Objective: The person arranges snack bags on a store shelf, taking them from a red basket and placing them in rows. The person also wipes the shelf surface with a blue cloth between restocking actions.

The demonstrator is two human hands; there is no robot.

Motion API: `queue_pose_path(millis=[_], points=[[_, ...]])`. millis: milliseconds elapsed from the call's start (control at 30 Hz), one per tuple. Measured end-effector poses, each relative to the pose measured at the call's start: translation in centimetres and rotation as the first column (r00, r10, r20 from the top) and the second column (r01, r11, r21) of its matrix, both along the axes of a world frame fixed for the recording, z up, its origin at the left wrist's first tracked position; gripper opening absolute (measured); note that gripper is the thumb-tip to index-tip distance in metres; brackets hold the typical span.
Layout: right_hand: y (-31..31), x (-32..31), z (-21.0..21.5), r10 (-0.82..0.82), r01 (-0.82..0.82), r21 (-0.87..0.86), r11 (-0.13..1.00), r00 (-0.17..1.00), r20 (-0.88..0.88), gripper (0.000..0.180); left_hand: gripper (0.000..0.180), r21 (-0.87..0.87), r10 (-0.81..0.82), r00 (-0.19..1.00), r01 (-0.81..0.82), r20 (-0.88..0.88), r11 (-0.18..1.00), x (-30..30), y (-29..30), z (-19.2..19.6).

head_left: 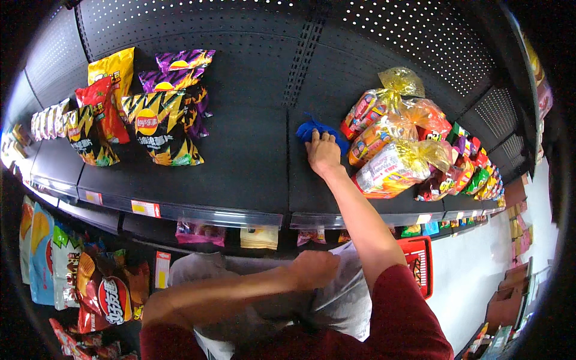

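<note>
Blue cloth (338,138) is shown bunched on the dark shelf (246,150), directly beneath the right hand (324,152), by which it is partly covered. The fabric is seen beyond the fingertips and to the right of them; its longer extent is judged to run from far left to near right, though no firm axis is given by so crumpled a form. The right grip is laid on the cloth from above with the fingers bent; whether the fabric is clenched or merely pressed cannot be told. The left hand (315,270) is held well apart, low over the lap, with its fingers drawn together into a fist and nothing visibly carried. Just to the right of the cloth, wrapped snack bundles (391,172) are gathered under gold ties. Well to the left, a black snack bag (162,130) is marked with yellow zigzags, a round yellow-and-red emblem and white characters; a similar yellow emblem is borne by the purple bags (203,59) behind. On a red bag (113,303) below, white characters are set in a red oval. Along the shelf edge, price tags (146,208) are mounted, their print too small to be read.
</note>
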State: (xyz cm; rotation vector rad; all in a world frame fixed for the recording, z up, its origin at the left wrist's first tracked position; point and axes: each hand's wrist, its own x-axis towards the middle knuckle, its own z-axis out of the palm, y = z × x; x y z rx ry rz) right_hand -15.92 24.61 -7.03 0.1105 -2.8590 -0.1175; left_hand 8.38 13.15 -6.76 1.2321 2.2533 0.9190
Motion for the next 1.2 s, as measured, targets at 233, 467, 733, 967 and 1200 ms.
queue_pose_path(millis=[233, 467, 733, 967, 1200], points=[[1.3, 7.9, 0.5, 0.151, -0.148, 0.037, 0.988, 0.979, -0.133, 0.029, 0.02, 0.157, 0.028, 0.999, -0.023, -0.03, 0.987, 0.2, -0.8, 0.9], [1.5, 14.8, 2.3, 0.316, -0.328, -0.316, 0.89, 0.944, -0.089, 0.027, 0.023, 0.251, 0.044, 0.942, -0.134, 0.334, 0.959, -3.6, -4.3, 6.0], [3.6, 20.5, 6.4, 0.508, 0.456, -0.741, -0.493, 0.842, 0.18, 0.033, 0.038, 0.494, 0.536, 0.631, -0.774, 0.56, 0.395, -8.4, -10.3, 8.0], [2.2, 24.0, 6.3, 0.461, 0.336, -0.558, -0.759, 0.882, -0.097, 0.045, 0.123, 0.064, 0.227, 0.367, -0.634, 0.902, 0.77, -6.5, -7.2, 5.4], [3.3, 23.9, 4.2, 0.421, 0.278, -0.818, -0.504, 0.906, 0.049, 0.036, 0.071, 0.143, 0.052, 0.25, -0.698, 0.967, 0.702, -3.7, -4.0, 5.0]])
